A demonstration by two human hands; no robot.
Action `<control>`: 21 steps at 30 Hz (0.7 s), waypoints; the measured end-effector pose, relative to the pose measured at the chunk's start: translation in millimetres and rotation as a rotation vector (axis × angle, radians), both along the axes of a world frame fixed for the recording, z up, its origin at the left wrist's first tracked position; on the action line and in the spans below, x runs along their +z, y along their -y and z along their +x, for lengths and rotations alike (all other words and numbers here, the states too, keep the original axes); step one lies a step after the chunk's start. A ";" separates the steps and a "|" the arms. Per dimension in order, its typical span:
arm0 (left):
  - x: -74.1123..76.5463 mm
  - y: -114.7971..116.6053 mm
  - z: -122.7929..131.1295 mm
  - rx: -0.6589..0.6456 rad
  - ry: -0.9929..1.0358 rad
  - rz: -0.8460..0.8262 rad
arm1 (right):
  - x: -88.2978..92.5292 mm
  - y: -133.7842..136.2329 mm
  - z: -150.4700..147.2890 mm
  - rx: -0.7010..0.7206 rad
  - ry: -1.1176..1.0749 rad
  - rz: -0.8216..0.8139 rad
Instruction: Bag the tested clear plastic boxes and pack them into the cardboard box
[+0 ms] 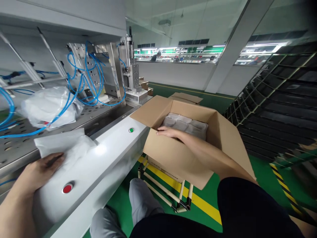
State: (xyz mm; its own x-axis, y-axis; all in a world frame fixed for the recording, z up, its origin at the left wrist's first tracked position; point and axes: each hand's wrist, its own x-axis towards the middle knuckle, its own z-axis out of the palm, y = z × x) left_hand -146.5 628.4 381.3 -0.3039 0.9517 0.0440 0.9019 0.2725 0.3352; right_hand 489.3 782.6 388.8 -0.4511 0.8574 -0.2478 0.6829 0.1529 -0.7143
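Note:
On the left, my left hand has its fingers curled on the edge of a thin white plastic bag, which lies over the white machine ledge. Its fingertips are partly in shadow. My right arm reaches across an open cardboard box. At the box's near left rim is my right hand, fingers stretched out and lying on the edge beside a raised flap. Inside the box sit several white-wrapped packs, partly covered by my forearm.
A green button and a red button sit on the ledge. Behind are blue air hoses, a metal fixture and a larger plastic bag. A tube-frame stand is under the box; black racks rise right.

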 end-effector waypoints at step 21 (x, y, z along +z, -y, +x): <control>19.9 5.0 18.1 -0.040 0.054 0.034 | 194.4 103.8 -17.5 0.044 -0.025 0.908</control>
State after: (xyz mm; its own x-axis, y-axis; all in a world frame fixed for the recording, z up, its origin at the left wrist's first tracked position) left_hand -128.4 623.4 401.3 -0.2688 0.9612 0.0610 0.8922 0.2246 0.3919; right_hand 471.8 678.9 583.2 -0.4840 0.6999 0.5252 0.6493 0.6896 -0.3207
